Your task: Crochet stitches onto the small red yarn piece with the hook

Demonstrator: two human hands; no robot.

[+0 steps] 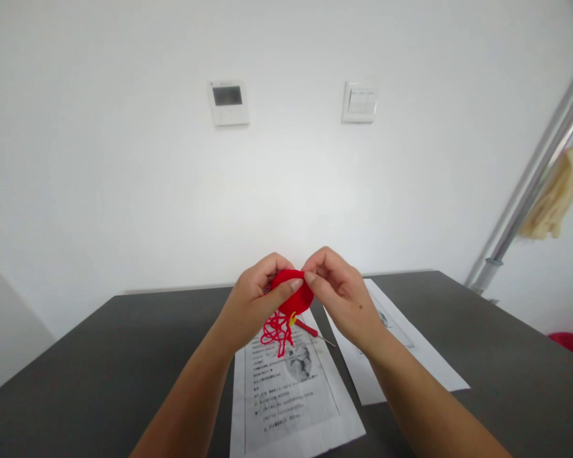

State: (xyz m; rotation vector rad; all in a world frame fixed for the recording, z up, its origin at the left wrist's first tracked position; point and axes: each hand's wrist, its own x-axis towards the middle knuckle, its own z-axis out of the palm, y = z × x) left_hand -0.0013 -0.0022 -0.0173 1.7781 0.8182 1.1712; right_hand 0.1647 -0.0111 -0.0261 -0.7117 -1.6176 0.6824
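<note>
Between both hands is a rounded red crochet piece [293,301], held up over the printed sheet. My left hand [258,296] is closed on its left side, the thumb lying across the front. At the upper right edge, my right hand [337,286] pinches it between thumb and forefinger. A small yellow stitch marker [293,319] hangs at the lower edge. Loose red yarn [277,332] dangles in a tangle below the left hand. Under the piece lies a crochet hook [307,327] with a red handle and thin metal shaft, partly hidden.
A printed sheet [291,407] lies on the dark table [138,356], with a second sheet [430,362] to its right. The white wall behind carries a control panel [229,104] and a light switch [360,103]. A metal pole [530,191] and hanging beige cloth [556,194] are at right.
</note>
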